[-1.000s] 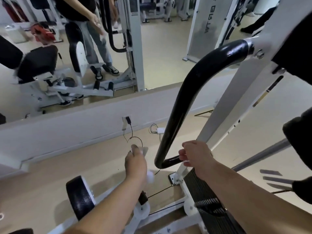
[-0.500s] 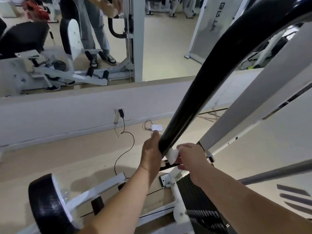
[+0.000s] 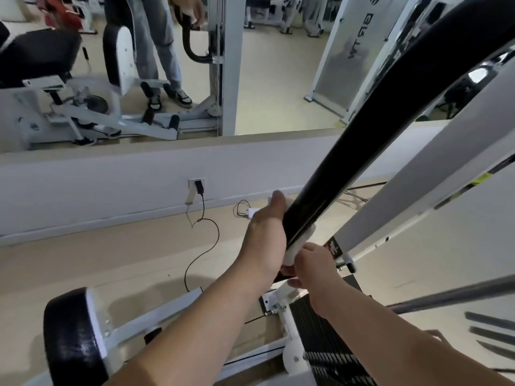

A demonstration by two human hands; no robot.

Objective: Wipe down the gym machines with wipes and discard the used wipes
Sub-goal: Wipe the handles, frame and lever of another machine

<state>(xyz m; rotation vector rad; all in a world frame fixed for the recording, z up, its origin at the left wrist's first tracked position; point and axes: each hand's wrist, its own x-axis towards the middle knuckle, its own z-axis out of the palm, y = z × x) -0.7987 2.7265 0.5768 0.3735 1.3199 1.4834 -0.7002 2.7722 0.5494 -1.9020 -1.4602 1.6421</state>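
From its lower bend, the glossy black curved handle bar [image 3: 376, 121] climbs up and to the right, so the stretch left to clean likely lies above the left hand [image 3: 266, 232]. That hand curls round a white wipe [image 3: 295, 250] pressed to the bar. The right hand [image 3: 312, 266] sits just below, fingers curled, apparently gripping the bend.

The handle bar [image 3: 376, 135] slants from the upper right to mid-frame. There the left hand [image 3: 264, 235] clasps a wipe [image 3: 299, 245] round it, the right hand [image 3: 315, 270] holding its end just below. A roller pad [image 3: 69, 338] sits lower left.
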